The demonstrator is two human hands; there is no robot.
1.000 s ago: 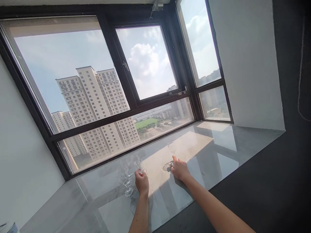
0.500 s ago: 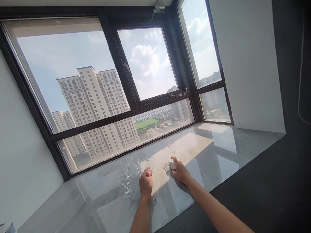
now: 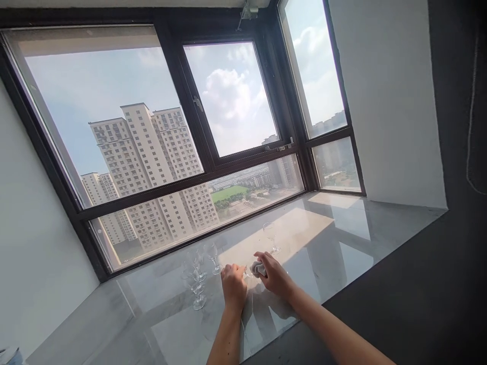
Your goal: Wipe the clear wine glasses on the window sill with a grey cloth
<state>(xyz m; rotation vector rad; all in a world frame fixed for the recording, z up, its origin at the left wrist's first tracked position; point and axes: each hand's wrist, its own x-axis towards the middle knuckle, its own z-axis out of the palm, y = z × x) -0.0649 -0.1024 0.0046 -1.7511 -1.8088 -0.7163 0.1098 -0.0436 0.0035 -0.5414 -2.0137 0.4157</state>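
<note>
My left hand (image 3: 233,285) is closed around a stemmed glass (image 3: 248,272), now tipped toward the right and mostly hidden by the fingers. A crumpled greyish-white cloth (image 3: 258,268) is gripped in my right hand (image 3: 277,274), right against the end of that glass. Just behind the right hand, another stemmed glass (image 3: 271,238) stands upright on the sill. Several more clear stemmed glasses stand to the left of my left hand, among them a front one (image 3: 198,294) and one farther back (image 3: 214,256).
The glossy grey stone sill (image 3: 167,329) reflects the window and bears a bright sunlit patch. Dark window frames (image 3: 144,197) border its back edge, with white walls (image 3: 388,111) at both sides. Part of a light blue and white object (image 3: 10,356) shows at the bottom left corner.
My left hand has turned and tipped its glass from upright toward the right. The right hand has moved left with the cloth, bringing it to the glass and uncovering the standing glass behind.
</note>
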